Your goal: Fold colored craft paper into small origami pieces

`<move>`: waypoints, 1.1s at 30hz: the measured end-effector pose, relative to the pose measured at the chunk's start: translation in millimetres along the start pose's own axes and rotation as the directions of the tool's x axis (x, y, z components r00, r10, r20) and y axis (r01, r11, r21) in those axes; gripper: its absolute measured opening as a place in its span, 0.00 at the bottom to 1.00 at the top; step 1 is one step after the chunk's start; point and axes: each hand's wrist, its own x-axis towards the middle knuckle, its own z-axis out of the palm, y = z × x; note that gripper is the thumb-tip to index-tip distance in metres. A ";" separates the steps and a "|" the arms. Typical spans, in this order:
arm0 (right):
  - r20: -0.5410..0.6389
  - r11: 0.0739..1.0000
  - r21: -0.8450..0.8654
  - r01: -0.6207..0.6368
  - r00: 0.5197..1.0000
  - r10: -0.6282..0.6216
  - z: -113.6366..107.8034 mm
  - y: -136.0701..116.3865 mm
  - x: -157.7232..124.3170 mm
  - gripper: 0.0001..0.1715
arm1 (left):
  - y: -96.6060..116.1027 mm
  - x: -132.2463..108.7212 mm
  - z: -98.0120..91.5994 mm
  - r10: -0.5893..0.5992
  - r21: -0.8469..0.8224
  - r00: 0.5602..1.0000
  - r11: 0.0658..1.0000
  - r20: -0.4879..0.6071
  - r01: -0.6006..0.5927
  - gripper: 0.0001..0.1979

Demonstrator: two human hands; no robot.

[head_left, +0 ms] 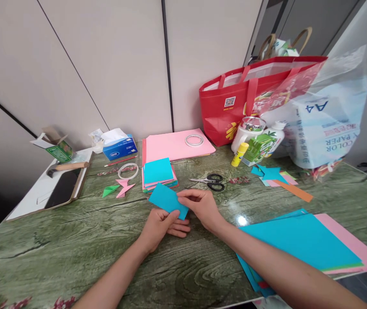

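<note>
A blue piece of paper [168,200], rectangular in outline, is held tilted above the table between both hands. My left hand [165,225] grips its lower edge, thumb on top and fingers underneath. At the right end, my right hand [201,206] pinches the paper between thumb and fingertips. Just behind it sits a stack of square coloured papers [158,171], blue on top. Scissors with black handles [213,181] lie to the right of the stack. On the left are a folded pink paper piece [124,189] and a folded green one [109,190].
Large coloured sheets [299,240] lie under my right forearm. Paper scraps [271,174], a glue stick [240,154], a red bag [222,107] and a plastic paper pack [325,128] stand right. Pink sheets [167,143], tape [128,171], tissues [119,148] and a hammer [70,166] are behind and left.
</note>
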 end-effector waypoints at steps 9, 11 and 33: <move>-0.013 1.000 -0.016 0.004 1.000 -0.004 0.2 1.1 1.8 0.08 | -3.9 0.9 2.3 0.010 0.009 1.000 1.000 -0.029 -0.009 0.19; -0.024 1.000 -0.019 0.001 1.000 -0.001 -0.1 1.5 2.0 0.08 | -3.7 0.6 3.3 0.006 0.029 1.000 1.000 -0.024 -0.005 0.18; -0.041 1.000 -0.027 0.013 0.999 -0.014 -2.1 1.7 3.9 0.09 | -1.7 -1.9 5.7 0.023 0.081 1.000 0.996 -0.003 -0.023 0.13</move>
